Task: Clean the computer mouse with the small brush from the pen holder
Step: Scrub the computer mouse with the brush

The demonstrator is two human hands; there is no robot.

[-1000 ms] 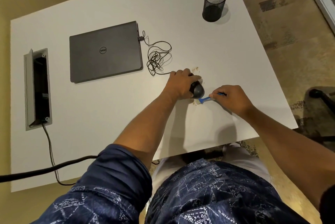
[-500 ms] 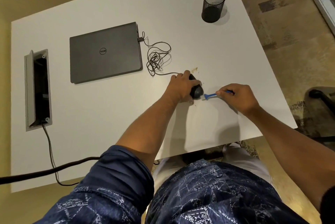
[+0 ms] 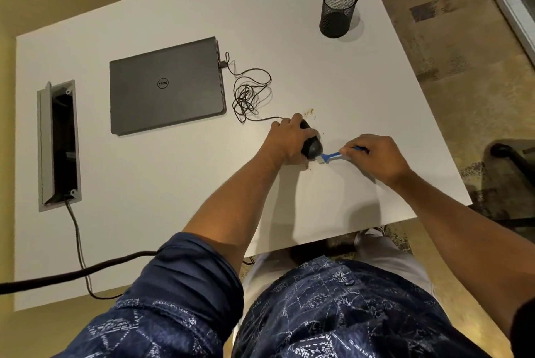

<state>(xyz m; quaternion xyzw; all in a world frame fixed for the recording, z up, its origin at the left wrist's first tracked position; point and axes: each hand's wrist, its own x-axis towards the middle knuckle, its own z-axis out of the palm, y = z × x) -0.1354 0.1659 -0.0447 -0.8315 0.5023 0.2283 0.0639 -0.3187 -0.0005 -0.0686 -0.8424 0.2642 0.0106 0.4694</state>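
Closed grey laptop (image 3: pixel 166 85) marked "DELL", left hand (image 3: pixel 285 140) gripping black computer mouse (image 3: pixel 313 148), right hand (image 3: pixel 373 156) pinching small blue-handled brush (image 3: pixel 330 156), black mesh pen holder (image 3: pixel 338 9) beyond

Closed laptop (image 3: pixel 166 86) and open cable box (image 3: pixel 59 145) on white table (image 3: pixel 150 184)

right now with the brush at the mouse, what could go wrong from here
1. Brown crumbs already lie on the white table; more strokes from the blue brush in the right hand may scatter debris wider.
2. The left hand tilts the mouse up; a hard stroke might make it slip.
3. The mouse cable lies in a loose tangle plugged into the laptop; pulling the mouse could tug that plug.
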